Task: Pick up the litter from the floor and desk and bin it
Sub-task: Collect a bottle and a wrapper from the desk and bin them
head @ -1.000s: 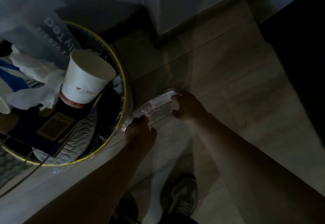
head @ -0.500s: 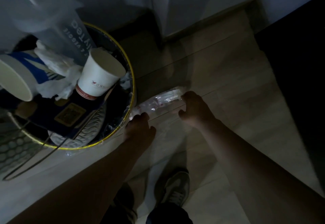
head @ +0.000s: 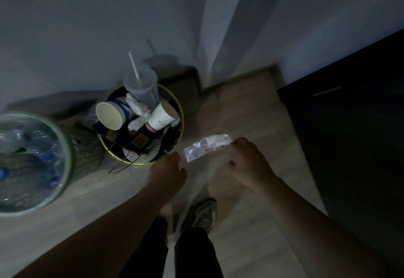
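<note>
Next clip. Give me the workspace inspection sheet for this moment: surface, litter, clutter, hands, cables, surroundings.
Surface: pale wood-plank floor, dimly lit.
Job's things: clear plastic wrapper between the hands, right of the yellow-rimmed bin; the bin is heaped with paper cups, tissue and a lidded cup with straw.
Clutter: green mesh basket at left, holding plastic bottles.
Grippers: right hand has fingertips at the wrapper's right end, grip unclear; left hand is by the bin rim, seemingly apart from the wrapper, finger pose unclear.
Cables: thin wire loop at the bin's foot, kind unclear.
Surroundings: grey wall, curtain, dark cabinet, person's shoe.
</note>
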`<state>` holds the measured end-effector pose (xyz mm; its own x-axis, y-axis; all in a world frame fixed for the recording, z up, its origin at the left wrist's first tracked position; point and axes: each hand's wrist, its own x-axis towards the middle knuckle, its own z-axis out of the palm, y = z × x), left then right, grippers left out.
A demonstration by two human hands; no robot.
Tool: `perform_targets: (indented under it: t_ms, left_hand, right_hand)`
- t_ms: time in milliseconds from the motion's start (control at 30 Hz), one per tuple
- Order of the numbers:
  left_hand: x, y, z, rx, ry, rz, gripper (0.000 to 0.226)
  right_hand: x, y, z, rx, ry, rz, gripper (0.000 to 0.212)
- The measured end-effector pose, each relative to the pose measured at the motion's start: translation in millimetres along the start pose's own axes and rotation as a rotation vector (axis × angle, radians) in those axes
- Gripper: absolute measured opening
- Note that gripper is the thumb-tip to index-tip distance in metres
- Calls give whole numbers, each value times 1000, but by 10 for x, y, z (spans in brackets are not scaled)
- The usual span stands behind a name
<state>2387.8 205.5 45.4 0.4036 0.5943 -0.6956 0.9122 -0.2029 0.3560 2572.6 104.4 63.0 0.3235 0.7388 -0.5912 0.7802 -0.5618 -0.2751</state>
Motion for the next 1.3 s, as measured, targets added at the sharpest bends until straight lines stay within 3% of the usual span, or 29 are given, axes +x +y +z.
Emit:
perform_targets:
  t_ms: [400,600,733,933,1300]
  left_hand:
    - [-896,-465,-974,-30,88,-118,34]
    - [-1030,-911,-1226,-85,147,-138,35]
    - [-1040,-1217,-1344,-87,162,-141,35]
    - [-1041,-1524,-1522,-107,209,-151,33]
    - [-1383,-1462,-1954,-169,314,-150,35]
  right_hand:
    - [-468,-1094,-795,-29,28,-205,25]
    - [-212,-1696,-828,176,173,-140,28]
    - [49,-1985,-727,149,135,-132,32]
    - [362,-2214,-657,81,6,-191,64]
    - [-26,-2388,-930,29,-23,-206,46]
